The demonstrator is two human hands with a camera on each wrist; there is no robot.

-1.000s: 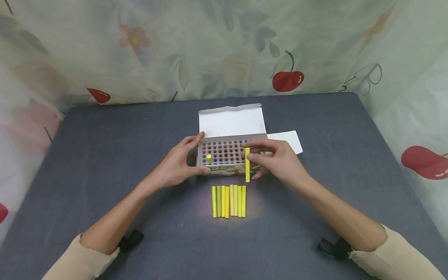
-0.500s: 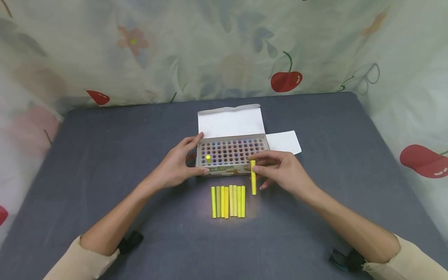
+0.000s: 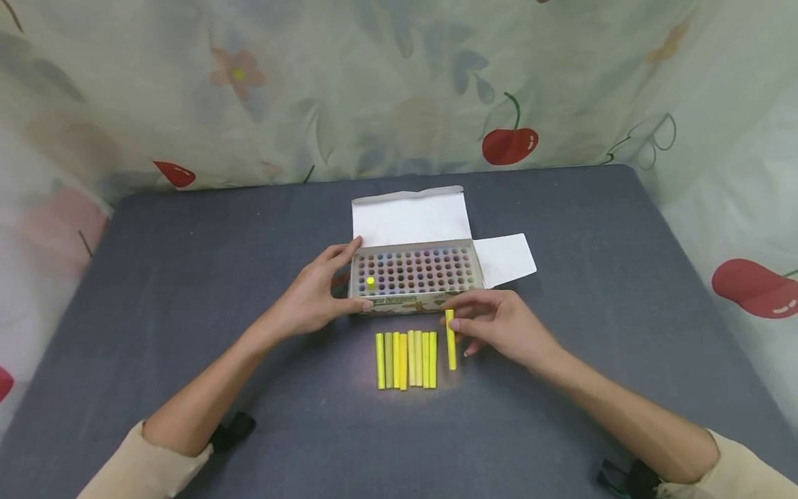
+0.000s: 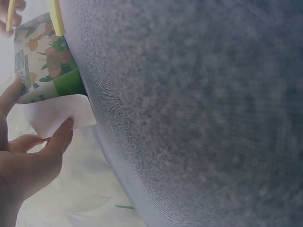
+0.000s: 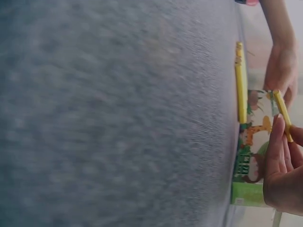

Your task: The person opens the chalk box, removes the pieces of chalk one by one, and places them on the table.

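Observation:
An open cardboard box (image 3: 414, 303) of chalk sticks stands mid-table, its lid folded back; one yellow stick (image 3: 370, 282) pokes up at its left end. My left hand (image 3: 318, 294) grips the box's left end, also seen in the left wrist view as fingers on the box (image 4: 45, 61). My right hand (image 3: 492, 326) pinches a yellow chalk stick (image 3: 450, 339) by its upper end, just right of a row of several yellow sticks (image 3: 406, 359) lying on the table. In the right wrist view the held stick (image 5: 282, 115) crosses in front of the box (image 5: 251, 156).
The grey felt table (image 3: 187, 277) is ringed by a floral and cherry-print curtain (image 3: 399, 83). The box's white side flap (image 3: 508, 258) lies open to the right. Dark wrist straps (image 3: 233, 428) show near both sleeves.
My right hand has carried the yellow stick from above the box down and toward me, to just right of the row. The left hand and the box have stayed put.

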